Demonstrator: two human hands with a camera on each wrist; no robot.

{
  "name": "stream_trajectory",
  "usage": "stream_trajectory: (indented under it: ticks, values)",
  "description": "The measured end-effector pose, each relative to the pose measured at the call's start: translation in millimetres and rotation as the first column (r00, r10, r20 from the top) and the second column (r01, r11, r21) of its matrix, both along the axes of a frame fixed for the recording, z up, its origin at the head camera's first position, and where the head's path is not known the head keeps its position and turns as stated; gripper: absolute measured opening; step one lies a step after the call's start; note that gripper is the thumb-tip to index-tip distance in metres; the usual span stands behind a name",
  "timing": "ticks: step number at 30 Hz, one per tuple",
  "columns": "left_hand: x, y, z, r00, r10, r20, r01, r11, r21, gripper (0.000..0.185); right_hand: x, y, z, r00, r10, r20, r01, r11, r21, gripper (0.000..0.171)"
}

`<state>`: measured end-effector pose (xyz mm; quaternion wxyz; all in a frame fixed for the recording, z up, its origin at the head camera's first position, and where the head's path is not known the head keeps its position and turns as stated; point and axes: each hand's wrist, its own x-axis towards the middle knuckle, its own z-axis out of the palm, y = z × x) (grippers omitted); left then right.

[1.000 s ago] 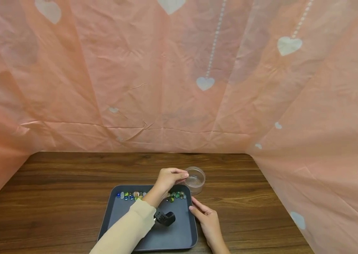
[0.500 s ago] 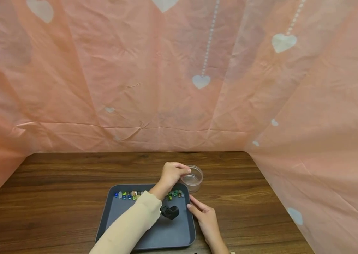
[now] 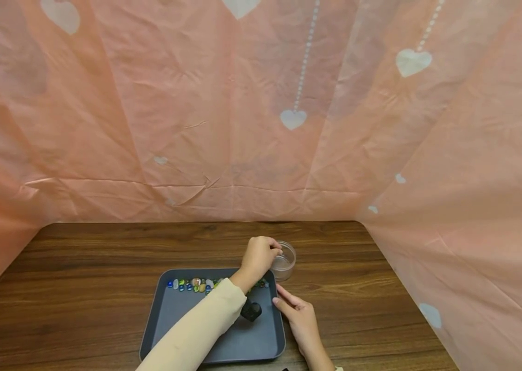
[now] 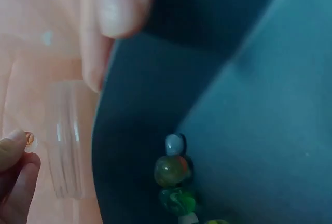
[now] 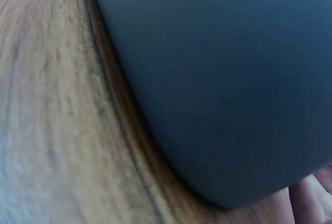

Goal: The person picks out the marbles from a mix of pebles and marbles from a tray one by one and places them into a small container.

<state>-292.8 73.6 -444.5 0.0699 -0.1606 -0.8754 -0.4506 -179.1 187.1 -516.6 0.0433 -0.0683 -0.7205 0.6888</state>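
Your left hand [image 3: 261,255] pinches a small orange marble [image 4: 29,139] between its fingers, right at the rim of the clear cup [image 3: 284,262] just beyond them. No marble is visible in the cup, though that is hard to tell. A long row of marbles [image 3: 196,284] waits behind those fingers on the grey tray [image 3: 251,345], so most sorting looks left. Your right hand [image 3: 301,322] rests with relaxed fingers against the tray's edge on the tabletop [image 3: 80,288].
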Motion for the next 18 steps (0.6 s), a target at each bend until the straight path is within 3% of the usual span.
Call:
stream_trajectory:
  ticks: [4,10,14,18]
  values:
    - [1.6,2.4,-1.5,1.000,-0.017,-0.006,0.017,0.997,-0.080,0.006,-0.7,0.2,-0.2,1.000,-0.002,-0.002,0.002,1.000,-0.004,0.040]
    - [0.6,2.0,-7.7,0.999,-0.027,-0.041,0.024,0.997,-0.079,0.006,-0.5,0.2,-0.3,1.000,-0.001,0.000,0.001,1.000,-0.006,0.040]
    - [2.9,1.7,-4.9,1.000,-0.017,-0.003,0.017,0.997,-0.080,0.007,-0.3,0.1,-0.3,1.000,-0.001,0.004,0.001,1.000,-0.004,0.040]
    - [2.0,2.7,-5.0,1.000,-0.013,-0.014,0.012,0.996,-0.092,0.006,-0.4,-0.1,0.1,1.000,-0.006,0.007,0.006,1.000,0.004,0.039]
